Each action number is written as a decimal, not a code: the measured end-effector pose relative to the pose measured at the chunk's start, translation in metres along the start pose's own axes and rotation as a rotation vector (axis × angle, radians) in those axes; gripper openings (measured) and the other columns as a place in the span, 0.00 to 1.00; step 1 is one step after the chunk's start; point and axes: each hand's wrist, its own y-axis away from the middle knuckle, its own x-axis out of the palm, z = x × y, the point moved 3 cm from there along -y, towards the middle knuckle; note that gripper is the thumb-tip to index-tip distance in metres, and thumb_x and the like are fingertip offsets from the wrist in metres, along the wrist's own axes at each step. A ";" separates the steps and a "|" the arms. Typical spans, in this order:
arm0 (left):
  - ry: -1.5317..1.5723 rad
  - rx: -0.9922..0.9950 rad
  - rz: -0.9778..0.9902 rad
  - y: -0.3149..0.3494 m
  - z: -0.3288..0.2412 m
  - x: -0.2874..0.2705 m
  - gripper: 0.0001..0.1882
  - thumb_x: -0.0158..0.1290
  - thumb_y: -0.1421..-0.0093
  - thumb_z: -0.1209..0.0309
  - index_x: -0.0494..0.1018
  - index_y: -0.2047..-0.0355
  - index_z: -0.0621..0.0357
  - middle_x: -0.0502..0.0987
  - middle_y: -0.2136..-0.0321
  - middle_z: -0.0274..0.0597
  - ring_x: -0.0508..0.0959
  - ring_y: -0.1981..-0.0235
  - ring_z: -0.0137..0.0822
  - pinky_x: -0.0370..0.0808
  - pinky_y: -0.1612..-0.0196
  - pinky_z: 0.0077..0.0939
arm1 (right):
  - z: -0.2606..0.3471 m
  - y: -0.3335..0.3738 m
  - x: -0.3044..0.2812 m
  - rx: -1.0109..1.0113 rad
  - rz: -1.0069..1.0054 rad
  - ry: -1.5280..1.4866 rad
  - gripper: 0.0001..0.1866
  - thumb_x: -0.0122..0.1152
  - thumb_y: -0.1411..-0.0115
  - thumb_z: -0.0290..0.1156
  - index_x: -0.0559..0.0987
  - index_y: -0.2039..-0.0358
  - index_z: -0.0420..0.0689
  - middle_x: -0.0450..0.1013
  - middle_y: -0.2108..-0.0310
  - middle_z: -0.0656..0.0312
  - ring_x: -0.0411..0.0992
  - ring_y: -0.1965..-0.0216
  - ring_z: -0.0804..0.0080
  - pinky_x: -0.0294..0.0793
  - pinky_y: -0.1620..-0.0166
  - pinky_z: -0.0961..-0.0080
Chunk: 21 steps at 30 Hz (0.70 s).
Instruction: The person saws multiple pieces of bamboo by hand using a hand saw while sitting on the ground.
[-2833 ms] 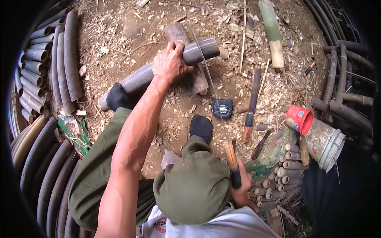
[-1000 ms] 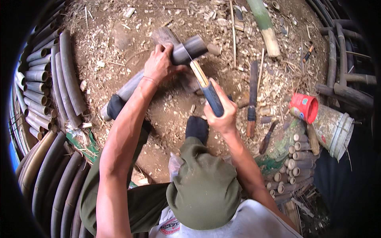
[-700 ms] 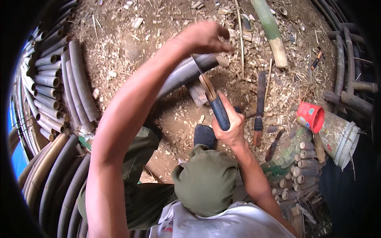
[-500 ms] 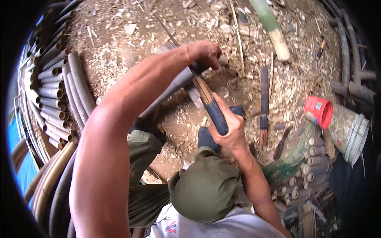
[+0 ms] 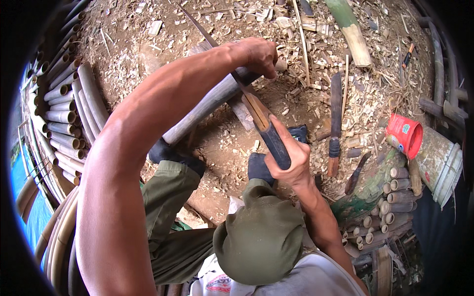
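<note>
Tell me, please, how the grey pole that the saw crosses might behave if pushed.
The pole would probably roll if nothing held it, being round. It looks stiff, showing no visible sag, and its smooth side might feel slippery.

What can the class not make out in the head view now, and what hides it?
All in the head view:
Left hand: its palm and any grip, hidden by its own back.
Saw blade: partly hidden by the left forearm.
Tape measure: partly hidden by the right hand.
Green bamboo: far end cut off by the top edge.
</note>
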 end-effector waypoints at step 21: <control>-0.038 -0.059 0.018 0.019 0.023 0.002 0.15 0.59 0.51 0.60 0.83 0.68 0.55 0.83 0.71 0.44 0.82 0.67 0.40 0.78 0.60 0.34 | 0.014 0.119 -0.077 0.048 0.201 0.111 0.28 0.58 0.52 0.21 0.72 0.48 0.23 0.77 0.58 0.36 0.80 0.61 0.48 0.81 0.57 0.65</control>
